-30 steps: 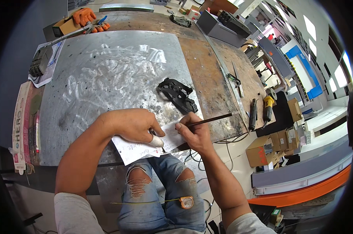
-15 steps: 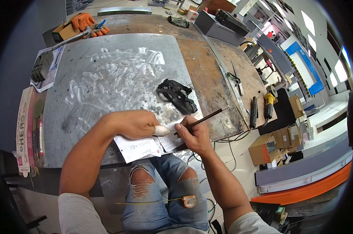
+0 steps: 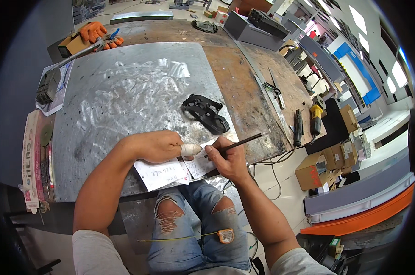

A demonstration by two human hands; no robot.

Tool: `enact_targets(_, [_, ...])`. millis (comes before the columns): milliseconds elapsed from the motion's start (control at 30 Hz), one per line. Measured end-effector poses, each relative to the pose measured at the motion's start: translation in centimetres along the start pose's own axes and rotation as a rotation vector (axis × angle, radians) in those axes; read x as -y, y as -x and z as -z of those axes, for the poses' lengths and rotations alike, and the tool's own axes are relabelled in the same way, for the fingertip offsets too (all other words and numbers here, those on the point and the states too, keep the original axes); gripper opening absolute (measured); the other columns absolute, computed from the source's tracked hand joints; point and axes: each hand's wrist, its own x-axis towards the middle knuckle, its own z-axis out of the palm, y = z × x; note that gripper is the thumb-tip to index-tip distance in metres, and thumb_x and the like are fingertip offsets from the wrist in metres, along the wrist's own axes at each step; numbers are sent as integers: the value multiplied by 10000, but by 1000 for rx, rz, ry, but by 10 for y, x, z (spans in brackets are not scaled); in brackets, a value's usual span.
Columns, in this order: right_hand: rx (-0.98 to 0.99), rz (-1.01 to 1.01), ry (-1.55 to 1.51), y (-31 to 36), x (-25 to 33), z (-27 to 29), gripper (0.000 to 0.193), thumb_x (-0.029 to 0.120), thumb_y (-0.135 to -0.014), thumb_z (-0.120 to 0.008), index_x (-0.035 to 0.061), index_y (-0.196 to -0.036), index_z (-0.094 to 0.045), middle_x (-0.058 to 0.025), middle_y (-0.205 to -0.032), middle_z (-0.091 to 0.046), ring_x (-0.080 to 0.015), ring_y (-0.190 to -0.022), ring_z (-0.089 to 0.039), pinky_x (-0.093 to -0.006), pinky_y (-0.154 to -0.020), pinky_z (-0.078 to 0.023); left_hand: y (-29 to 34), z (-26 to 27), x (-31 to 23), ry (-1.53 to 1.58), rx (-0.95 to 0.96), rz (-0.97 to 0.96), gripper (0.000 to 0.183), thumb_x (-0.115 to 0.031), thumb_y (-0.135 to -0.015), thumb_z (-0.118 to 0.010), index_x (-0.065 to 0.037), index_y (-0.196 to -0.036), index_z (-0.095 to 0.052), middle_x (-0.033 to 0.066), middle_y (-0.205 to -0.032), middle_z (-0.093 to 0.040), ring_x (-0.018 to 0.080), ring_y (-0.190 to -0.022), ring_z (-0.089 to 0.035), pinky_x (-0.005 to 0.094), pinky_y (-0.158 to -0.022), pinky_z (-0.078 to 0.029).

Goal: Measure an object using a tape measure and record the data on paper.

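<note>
White papers with handwriting (image 3: 158,175) lie at the near edge of the metal-topped table. My left hand (image 3: 159,145) rests on them with its fingers curled in; a white wrapping covers one digit, which points toward my right hand. What lies under the left palm is hidden. In my right hand (image 3: 229,160) is a slim black pencil (image 3: 247,140), pinched between thumb and fingers. Its lower end meets the right-hand paper (image 3: 199,167), and its upper end slants up to the right. Just beyond both hands sits a black strapped harness-like object (image 3: 206,113).
A tape measure (image 3: 225,236) lies on my thigh, its yellow blade drawn out leftward. Along the table's left edge stands a long box (image 3: 30,160). Orange gloves (image 3: 93,32) are at the far left. A yellow-and-black power tool (image 3: 315,120) rests at the right, near cardboard boxes (image 3: 309,171).
The view has shifted slightly. The pencil's upper end has dipped a little, and the wrapped digit of my left hand has moved slightly to the right. Both hands remain at the papers.
</note>
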Motion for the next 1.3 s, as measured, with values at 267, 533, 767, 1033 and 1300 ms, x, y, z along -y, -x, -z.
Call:
enact_targets(267, [15,42,-79,5,-3,1,260,139,-971,-702,34,-760,-592,9,-651,-597,-52,-605,-488,-247,-532,-379,-1,0,3,1,5,19,430,-320,-987,-501,39,-964,-737,227,-835,-716,304,-719,-678,431,-689,-525])
enact_targets(533, [96,21,-11,4,-6,0,245,128,-974,-694,27,-777,-589,2,-656,-600,-52,-606,-499,-249,-534,-396,-1,3,0,-62,45,35,582,-496,-1040,-517,43,-991,-730,163,-793,-705,205,-713,-627,404,-691,-507])
enact_targets(767, [40,3,-55,2,-5,-2,264,171,-918,-737,15,-744,-613,-32,-595,-553,-101,-546,-466,-301,-503,-374,0,4,-2,-29,13,-13,613,-522,-1017,-553,59,-889,-700,147,-710,-650,203,-647,-577,418,-648,-485])
enact_targets(1033, [49,0,-32,1,-1,-1,268,180,-920,-740,14,-749,-618,-31,-598,-572,-97,-547,-485,-293,-505,-382,3,3,-10,-56,88,-115,405,-376,-965,-687,-59,-1213,-726,190,-967,-752,221,-786,-688,363,-728,-515])
enact_targets(1300, [51,-12,-61,0,1,0,260,178,-924,-741,15,-756,-628,-22,-611,-583,-87,-556,-493,-284,-507,-385,3,5,-13,-54,95,-81,396,-375,-969,-682,-61,-1205,-732,190,-956,-752,228,-781,-684,369,-728,-513])
